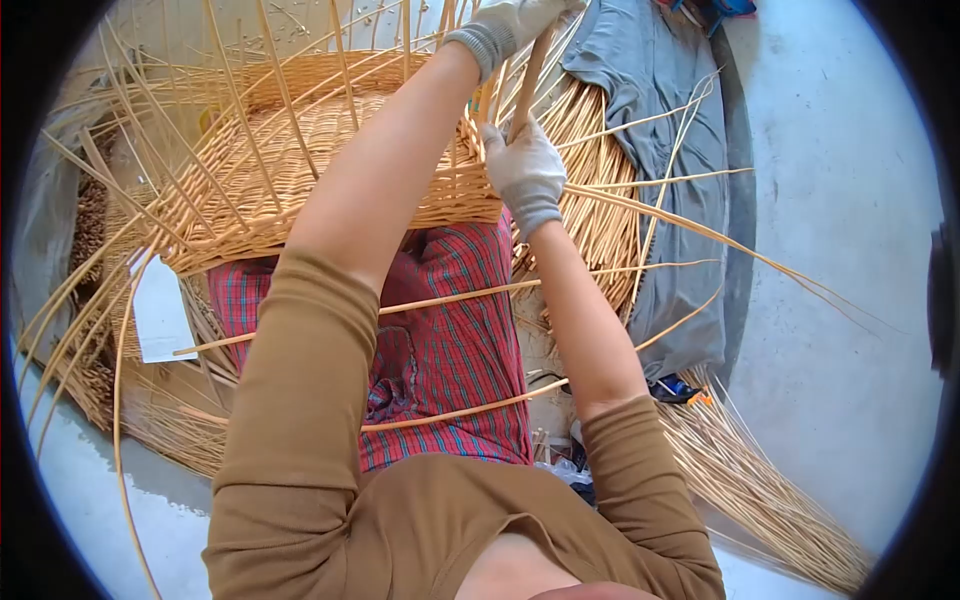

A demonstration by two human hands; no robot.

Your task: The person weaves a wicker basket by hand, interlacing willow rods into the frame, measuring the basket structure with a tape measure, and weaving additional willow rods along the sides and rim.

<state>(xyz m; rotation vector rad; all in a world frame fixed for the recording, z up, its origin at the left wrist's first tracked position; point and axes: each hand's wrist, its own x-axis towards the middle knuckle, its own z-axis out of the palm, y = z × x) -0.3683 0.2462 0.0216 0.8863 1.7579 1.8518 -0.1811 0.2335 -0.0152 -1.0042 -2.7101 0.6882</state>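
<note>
A large woven wicker basket (300, 130) with upright rods rests at the upper left, its near edge over a red plaid cloth (450, 340). My left hand (515, 28), in a pale glove, is closed round the upper end of a tan wooden stick (532, 80) at the top edge, its fingertips partly out of frame. Just below, by the basket's right corner, my gloved right hand (527, 172) is wrapped round the stick's lower end. Long thin rods (690, 222) stretch to the right from beside this hand.
A bundle of peeled rods (595, 190) lies right of the basket beside a grey cloth (665, 130). More rods (760, 490) fan out at the lower right. A white sheet (162, 312) hangs at the left. Two loose rods cross my lap.
</note>
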